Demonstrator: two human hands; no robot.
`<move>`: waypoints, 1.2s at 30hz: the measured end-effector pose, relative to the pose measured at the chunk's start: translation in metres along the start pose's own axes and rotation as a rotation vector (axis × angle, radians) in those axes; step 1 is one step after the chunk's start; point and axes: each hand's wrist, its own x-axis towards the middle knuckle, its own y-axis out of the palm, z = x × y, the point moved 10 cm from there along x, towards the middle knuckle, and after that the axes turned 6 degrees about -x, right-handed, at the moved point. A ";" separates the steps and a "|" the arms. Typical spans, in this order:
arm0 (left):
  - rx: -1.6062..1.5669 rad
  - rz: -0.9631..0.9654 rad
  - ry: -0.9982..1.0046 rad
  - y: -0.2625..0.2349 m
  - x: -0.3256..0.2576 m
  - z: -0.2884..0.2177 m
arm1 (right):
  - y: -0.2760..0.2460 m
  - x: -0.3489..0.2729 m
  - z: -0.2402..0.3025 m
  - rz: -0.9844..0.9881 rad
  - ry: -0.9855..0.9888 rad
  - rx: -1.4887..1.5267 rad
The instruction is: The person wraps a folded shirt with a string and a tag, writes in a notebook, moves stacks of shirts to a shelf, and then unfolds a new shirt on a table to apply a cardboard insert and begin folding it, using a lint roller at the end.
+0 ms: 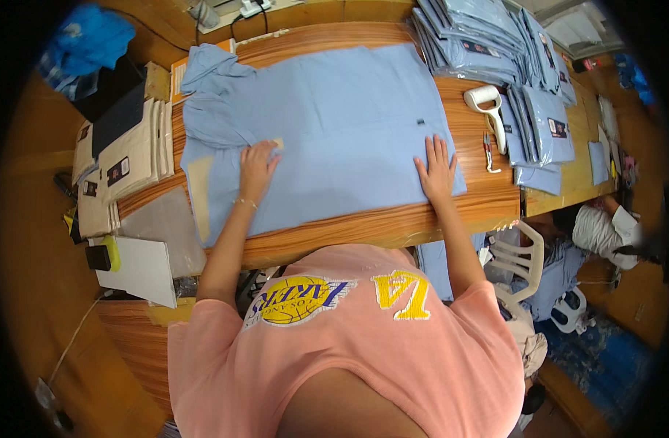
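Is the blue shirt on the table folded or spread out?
Spread out. The blue shirt lies flat across the table, one sleeve out, with the left hand and right hand pressing on it.

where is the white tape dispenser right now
In the head view the white tape dispenser lies on the wooden table, right of the spread light blue shirt, beside the stacks of packed shirts, beyond the right hand.

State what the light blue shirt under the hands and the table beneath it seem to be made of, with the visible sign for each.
Light blue shirt: soft woven or knit fabric, matte; it lies limp with creases. Table: wood or wood-look laminate, glossy; streaked brown grain shows.
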 end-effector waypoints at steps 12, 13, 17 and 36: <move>0.035 0.021 0.026 -0.023 -0.062 -0.053 | -0.084 -0.018 0.098 -0.117 -0.175 0.628; -0.013 -0.034 0.055 -0.039 -0.065 -0.057 | -0.082 -0.004 0.129 -0.020 -0.207 0.752; -0.198 -0.211 -0.177 -0.109 -0.085 -0.022 | -0.122 0.024 0.294 0.008 -0.568 0.990; -0.172 -0.263 -0.356 -0.106 -0.150 0.073 | -0.080 0.198 0.433 0.018 -0.471 0.547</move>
